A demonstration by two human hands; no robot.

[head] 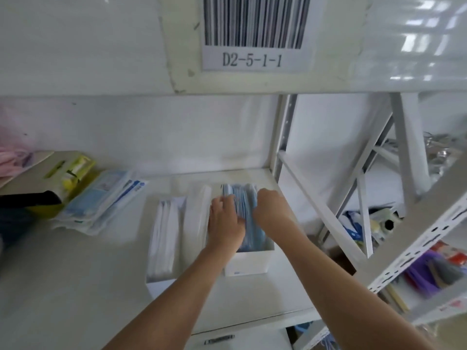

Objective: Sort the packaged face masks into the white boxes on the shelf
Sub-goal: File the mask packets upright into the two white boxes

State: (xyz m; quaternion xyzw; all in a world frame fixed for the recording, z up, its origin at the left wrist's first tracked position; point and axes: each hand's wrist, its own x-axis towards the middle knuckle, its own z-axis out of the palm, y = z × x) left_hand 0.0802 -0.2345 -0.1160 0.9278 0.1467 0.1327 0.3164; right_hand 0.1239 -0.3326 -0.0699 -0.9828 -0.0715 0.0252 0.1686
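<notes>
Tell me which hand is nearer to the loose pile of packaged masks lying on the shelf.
Left. The left hand lies between the pile of packaged masks and the right hand, which is farther off.

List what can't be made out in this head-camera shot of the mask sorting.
- Fingertips of the left hand and right hand: buried among the blue mask packs in the right white box, so the grip is unclear.
- Print on the loose mask packs at left: motion blur.
- Small label on that box front: too small and blurred.
- Dark object at left: cut off by the frame edge.
</notes>
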